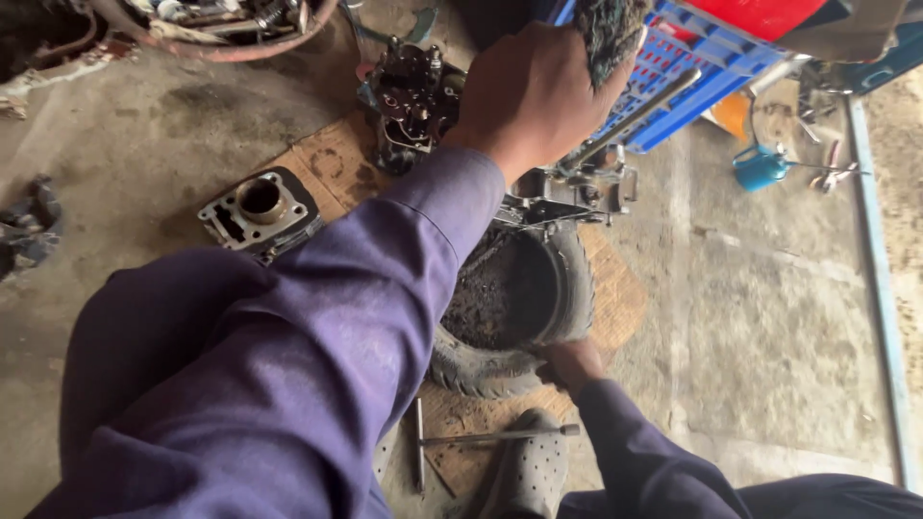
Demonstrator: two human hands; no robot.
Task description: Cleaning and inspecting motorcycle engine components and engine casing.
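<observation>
Above the engine part [567, 187], the left hand [529, 96] squeezed a dirty rag [608, 34], while the right hand [572, 363] gripped the old tire [510, 308].

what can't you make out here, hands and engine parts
- Left hand: head view, fingers curl away around a rag cut off by the top edge.
- Right hand: fingers hidden behind the tyre.
- Engine case: largely hidden by the left sleeve.

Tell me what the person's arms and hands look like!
Both arms wear long purple sleeves of plain cloth, a little dusty and creased. The left sleeve looks big and loose, ending at the wrist. The right sleeve is the same purple. The left hand and right hand are bare, with no gloves.
</observation>
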